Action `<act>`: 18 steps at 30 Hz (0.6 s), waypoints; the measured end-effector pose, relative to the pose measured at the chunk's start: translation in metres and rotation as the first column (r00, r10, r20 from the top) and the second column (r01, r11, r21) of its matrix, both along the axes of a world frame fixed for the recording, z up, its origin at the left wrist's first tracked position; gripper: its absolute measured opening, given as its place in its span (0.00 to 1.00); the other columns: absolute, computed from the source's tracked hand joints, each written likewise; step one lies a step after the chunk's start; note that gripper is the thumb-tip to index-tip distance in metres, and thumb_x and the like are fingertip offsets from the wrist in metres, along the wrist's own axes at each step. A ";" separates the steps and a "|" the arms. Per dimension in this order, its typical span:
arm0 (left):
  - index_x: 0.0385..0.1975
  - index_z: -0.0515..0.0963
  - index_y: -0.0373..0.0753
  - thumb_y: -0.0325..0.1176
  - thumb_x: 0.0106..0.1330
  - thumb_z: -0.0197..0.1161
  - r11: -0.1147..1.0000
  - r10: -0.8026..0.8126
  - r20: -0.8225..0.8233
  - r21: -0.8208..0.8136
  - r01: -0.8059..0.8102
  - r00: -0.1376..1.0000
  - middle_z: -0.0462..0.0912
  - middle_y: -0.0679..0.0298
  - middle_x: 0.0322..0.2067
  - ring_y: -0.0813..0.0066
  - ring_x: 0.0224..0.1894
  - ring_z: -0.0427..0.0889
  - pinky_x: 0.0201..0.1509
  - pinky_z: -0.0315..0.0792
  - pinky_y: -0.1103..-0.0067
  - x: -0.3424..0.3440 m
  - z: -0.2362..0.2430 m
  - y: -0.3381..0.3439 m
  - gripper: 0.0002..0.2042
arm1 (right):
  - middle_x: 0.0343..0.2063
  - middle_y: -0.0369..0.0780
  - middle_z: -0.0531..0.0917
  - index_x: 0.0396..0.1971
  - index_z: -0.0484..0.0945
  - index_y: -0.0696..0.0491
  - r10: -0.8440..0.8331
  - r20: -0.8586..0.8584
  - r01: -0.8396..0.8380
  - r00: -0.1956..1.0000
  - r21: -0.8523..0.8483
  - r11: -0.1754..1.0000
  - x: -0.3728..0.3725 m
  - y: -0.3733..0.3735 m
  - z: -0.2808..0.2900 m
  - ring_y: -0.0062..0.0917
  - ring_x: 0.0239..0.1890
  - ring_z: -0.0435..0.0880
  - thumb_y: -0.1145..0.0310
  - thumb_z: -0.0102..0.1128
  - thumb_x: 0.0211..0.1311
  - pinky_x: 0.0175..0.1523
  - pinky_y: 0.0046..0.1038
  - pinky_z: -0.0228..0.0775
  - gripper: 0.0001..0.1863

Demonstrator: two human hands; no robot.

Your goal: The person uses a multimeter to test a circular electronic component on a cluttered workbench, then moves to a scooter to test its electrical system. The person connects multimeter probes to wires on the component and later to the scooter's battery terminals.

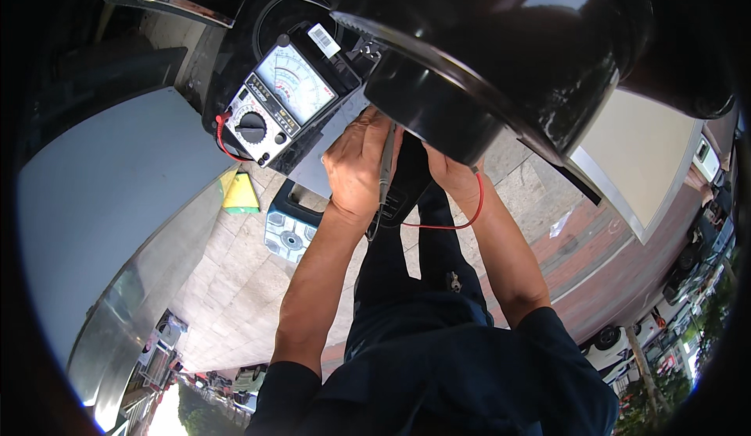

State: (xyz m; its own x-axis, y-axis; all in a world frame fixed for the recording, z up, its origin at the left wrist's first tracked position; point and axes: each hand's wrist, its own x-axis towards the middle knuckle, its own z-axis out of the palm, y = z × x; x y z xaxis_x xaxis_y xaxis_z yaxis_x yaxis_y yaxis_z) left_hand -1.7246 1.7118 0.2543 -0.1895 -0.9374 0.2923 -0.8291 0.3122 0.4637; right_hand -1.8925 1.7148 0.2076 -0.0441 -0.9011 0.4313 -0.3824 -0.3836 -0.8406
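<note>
The left hand point(356, 162) is closed, a slim grey test probe point(384, 174) between fingers and thumb. The right hand point(451, 176) is partly hidden behind a glossy black cylinder point(434, 107); its opening and grip cannot be determined. A red lead point(461, 225) loops below it. An analogue multimeter point(285, 95) sits tilted, left of the hands. Pale paving point(227, 287) lies beneath; parked vehicles point(606, 338) stand beyond, lower right.

Left of the left fingers point(368, 125), a white-and-black plastic analog multimeter point(278, 101) shows numbered curved scales on its pale dial point(295, 82) and white lettering on its black band point(273, 106). Beyond those fingers, a white rectangular sticker point(323, 40) bears a barcode.
</note>
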 end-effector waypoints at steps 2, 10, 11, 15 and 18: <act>0.43 0.85 0.36 0.24 0.56 0.76 0.999 0.000 -0.029 0.036 0.001 1.000 0.90 0.57 0.42 0.60 0.43 0.91 0.48 0.83 0.71 0.000 0.001 0.000 0.14 | 0.32 0.45 0.83 0.35 0.80 0.55 0.021 -0.038 -0.022 0.999 -0.020 1.000 -0.004 0.002 -0.010 0.46 0.30 0.85 0.83 0.64 0.49 0.36 0.34 0.78 0.12; 0.45 0.85 0.37 0.23 0.56 0.75 1.000 0.010 0.002 0.028 -0.010 1.000 0.90 0.56 0.43 0.60 0.44 0.91 0.47 0.85 0.72 -0.004 0.008 -0.003 0.15 | 0.35 0.44 0.87 0.37 0.84 0.56 -0.054 -0.180 0.036 0.982 -0.099 0.994 -0.005 -0.007 0.013 0.44 0.34 0.87 0.79 0.66 0.51 0.40 0.34 0.80 0.12; 0.45 0.85 0.37 0.23 0.57 0.75 0.997 0.023 -0.032 0.071 -0.021 0.999 0.90 0.56 0.44 0.60 0.45 0.91 0.47 0.85 0.72 -0.003 0.002 0.000 0.15 | 0.36 0.44 0.87 0.38 0.84 0.57 -0.062 -0.218 0.038 0.974 -0.113 0.993 -0.006 -0.008 0.015 0.43 0.35 0.88 0.79 0.67 0.51 0.40 0.34 0.80 0.12; 0.45 0.85 0.37 0.23 0.57 0.75 0.983 0.083 -0.152 0.175 -0.055 0.985 0.89 0.55 0.45 0.60 0.45 0.91 0.47 0.86 0.72 0.001 -0.013 0.010 0.15 | 0.38 0.45 0.87 0.39 0.84 0.58 -0.084 -0.261 0.052 0.962 -0.125 0.991 -0.005 -0.011 0.022 0.42 0.37 0.88 0.79 0.67 0.53 0.42 0.35 0.80 0.12; 0.45 0.85 0.37 0.23 0.57 0.75 0.981 0.100 -0.220 0.185 -0.059 0.970 0.89 0.55 0.45 0.60 0.45 0.91 0.47 0.86 0.72 0.000 -0.015 0.010 0.15 | 0.38 0.47 0.87 0.39 0.84 0.58 -0.099 -0.209 0.075 0.973 -0.117 0.990 -0.003 -0.016 0.033 0.43 0.38 0.88 0.79 0.67 0.55 0.42 0.35 0.80 0.11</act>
State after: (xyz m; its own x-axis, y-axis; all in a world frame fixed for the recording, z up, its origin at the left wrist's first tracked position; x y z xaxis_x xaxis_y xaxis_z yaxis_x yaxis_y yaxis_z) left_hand -1.7246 1.7221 0.2395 -0.0604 -0.9871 0.1481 -0.7141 0.1464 0.6846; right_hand -1.8958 1.6993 0.2402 -0.0168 -0.8458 0.5332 -0.5845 -0.4243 -0.6916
